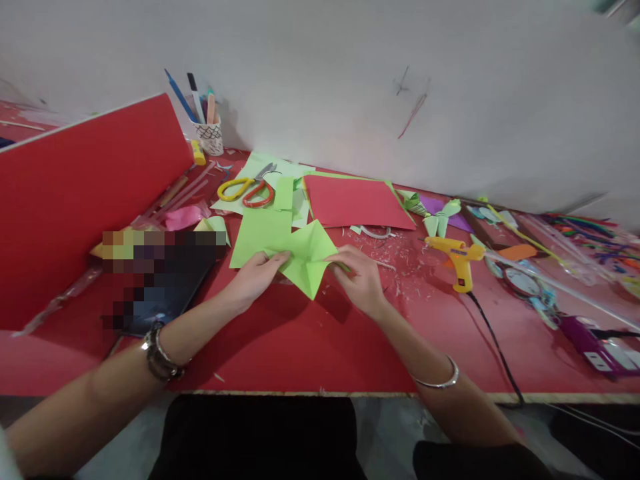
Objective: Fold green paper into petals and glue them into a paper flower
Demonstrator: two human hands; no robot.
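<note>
1. The person's left hand is nearly closed, pinching one side of the folded green paper between thumb and fingers.
2. The right hand grasps the opposite side, its fingers curled in (a silver bangle circles that forearm).
3. The paper sits between both hands over the red worktop, one point towards the person.

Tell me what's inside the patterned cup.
The patterned cup holds a blue stick, a black-topped white pen, a peach item and more; its wall hides their lower ends.
</note>
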